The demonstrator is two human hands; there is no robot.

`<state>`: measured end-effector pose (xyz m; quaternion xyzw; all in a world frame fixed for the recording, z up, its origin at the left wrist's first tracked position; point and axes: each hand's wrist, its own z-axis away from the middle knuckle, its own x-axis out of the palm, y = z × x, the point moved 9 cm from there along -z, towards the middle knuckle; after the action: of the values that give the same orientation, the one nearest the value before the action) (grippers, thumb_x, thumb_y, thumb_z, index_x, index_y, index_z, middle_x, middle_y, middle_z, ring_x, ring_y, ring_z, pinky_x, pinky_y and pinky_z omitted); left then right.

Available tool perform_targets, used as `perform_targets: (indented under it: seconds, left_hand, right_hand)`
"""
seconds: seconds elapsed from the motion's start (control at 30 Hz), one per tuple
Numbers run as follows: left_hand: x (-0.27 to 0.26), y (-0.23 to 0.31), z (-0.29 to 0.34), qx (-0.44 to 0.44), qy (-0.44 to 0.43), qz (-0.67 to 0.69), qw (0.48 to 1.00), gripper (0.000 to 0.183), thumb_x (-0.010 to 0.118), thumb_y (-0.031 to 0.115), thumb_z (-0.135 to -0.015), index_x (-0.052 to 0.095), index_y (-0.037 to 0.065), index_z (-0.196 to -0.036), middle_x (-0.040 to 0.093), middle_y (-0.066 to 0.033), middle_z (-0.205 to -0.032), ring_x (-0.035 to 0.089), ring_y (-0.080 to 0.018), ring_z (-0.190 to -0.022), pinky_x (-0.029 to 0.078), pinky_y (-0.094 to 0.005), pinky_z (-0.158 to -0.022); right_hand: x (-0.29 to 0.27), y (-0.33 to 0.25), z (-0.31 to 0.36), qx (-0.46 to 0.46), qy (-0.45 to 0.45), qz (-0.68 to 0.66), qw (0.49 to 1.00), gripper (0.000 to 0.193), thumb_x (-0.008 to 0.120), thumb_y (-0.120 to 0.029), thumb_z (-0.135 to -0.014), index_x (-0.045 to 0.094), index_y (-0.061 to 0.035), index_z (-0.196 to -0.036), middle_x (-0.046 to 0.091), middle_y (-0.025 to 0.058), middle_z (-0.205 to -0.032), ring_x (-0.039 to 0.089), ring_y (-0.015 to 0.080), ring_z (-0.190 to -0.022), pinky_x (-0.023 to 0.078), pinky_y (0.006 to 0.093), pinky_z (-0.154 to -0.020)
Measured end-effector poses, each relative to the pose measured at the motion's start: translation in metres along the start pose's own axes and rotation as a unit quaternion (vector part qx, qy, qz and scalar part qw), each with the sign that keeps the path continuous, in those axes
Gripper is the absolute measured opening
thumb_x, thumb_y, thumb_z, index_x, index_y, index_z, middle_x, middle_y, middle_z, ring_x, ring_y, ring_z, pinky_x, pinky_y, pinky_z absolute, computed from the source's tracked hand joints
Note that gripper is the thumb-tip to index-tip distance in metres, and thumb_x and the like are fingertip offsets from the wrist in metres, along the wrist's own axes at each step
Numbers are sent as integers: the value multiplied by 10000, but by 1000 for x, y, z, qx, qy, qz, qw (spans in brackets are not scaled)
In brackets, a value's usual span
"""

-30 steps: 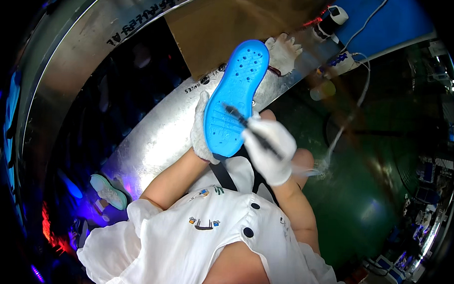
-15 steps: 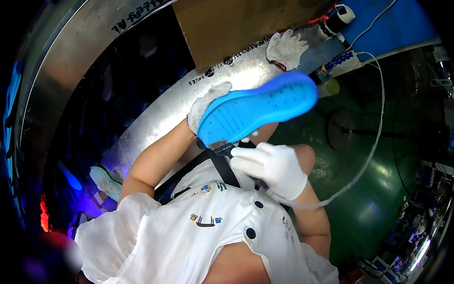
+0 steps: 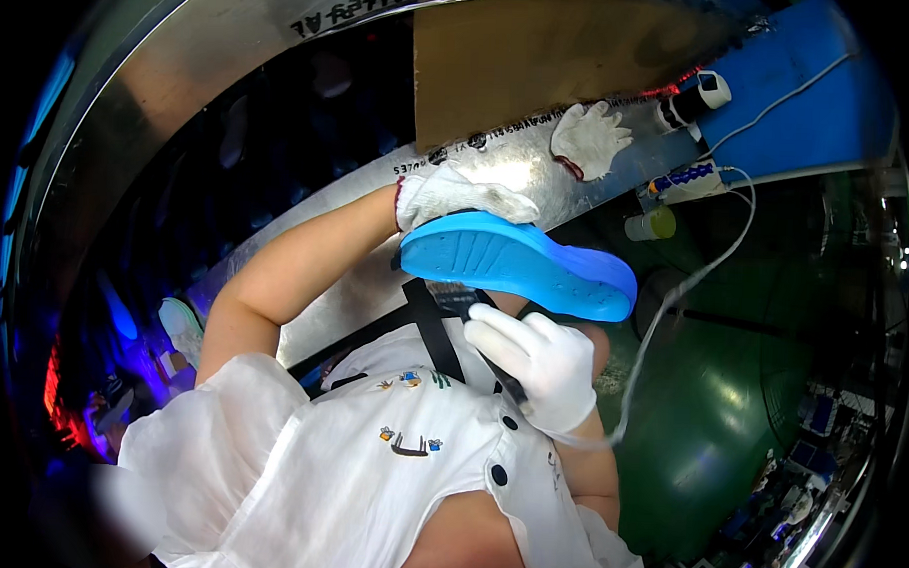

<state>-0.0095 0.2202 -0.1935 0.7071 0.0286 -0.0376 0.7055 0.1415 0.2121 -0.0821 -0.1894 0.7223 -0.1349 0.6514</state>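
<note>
A bright blue shoe sole [image 3: 515, 264] is held up in front of me, its grooved face toward me and its narrower end pointing right. My left hand [image 3: 463, 196], in a white knit glove, grips it along its far edge; the fingertips are partly hidden behind the sole. Below the sole, my right hand [image 3: 540, 369] in a white glove is closed on a brush. Dark bristles of the brush [image 3: 456, 298] show just under the sole's near edge; whether they touch it I cannot tell. A thin clear tube [image 3: 640, 366] runs to the right hand.
On the metal bench edge [image 3: 352, 195] lie a spare white glove [image 3: 588, 138] and a cardboard sheet [image 3: 542, 67]. A black-and-white device [image 3: 696, 100] stands by a blue surface [image 3: 781, 105]. A yellow-ended cup [image 3: 661, 223] is nearby. Several soles rest in the dark space at left.
The sole has tilted, its right end swinging down toward me. My left hand has turned over its far edge. My right hand has shifted slightly down, still holding the brush.
</note>
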Motion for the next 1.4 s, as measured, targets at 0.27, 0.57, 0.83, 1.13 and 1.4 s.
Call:
perform_targets:
  seconds: [0.27,0.57,0.83,1.13,1.4]
  left_hand:
    - [-20,4,11,132,-21,-146,980,367,460,278,-1015,626,61,-1260,617,-165,-1291,582,-303,-1225,462,-425,-1047]
    - [-32,76,24,105,74,-91,987,427,597,252,-976,595,83,-1368,601,-86,-1380,567,-240,-1271,420,-339,-1106]
    - [-43,57,33,-83,108,17,991,439,605,267,-962,599,50,-1344,603,-143,-1341,572,-266,-1232,423,-360,-1083]
    - [-53,49,58,-70,132,307,940,450,547,351,-1015,561,83,-1378,609,-86,-1312,600,-178,-1176,477,-309,-1023]
    - [-23,124,102,150,-13,616,773,1031,499,772,-860,297,0,-1513,503,-423,-1265,573,-537,-1133,578,-585,-762]
  right_hand:
    - [-34,-26,1,-86,88,-9,992,303,771,-40,-667,737,-71,-966,737,101,-1056,575,234,-586,467,299,-545]
    - [-48,-21,12,-97,153,-3,983,347,736,-102,-639,752,-98,-985,738,111,-1066,552,207,-559,471,282,-516]
    - [-56,-24,12,-105,187,71,974,360,786,-72,-638,736,-77,-994,746,129,-1022,543,200,-536,440,271,-490]
    - [-74,0,15,-109,293,23,949,342,713,-88,-677,743,-148,-1013,740,100,-1084,558,168,-552,444,270,-454]
    - [-75,-8,29,-96,242,-138,956,311,849,-29,-651,679,-67,-908,741,170,-1006,627,260,-616,504,322,-584]
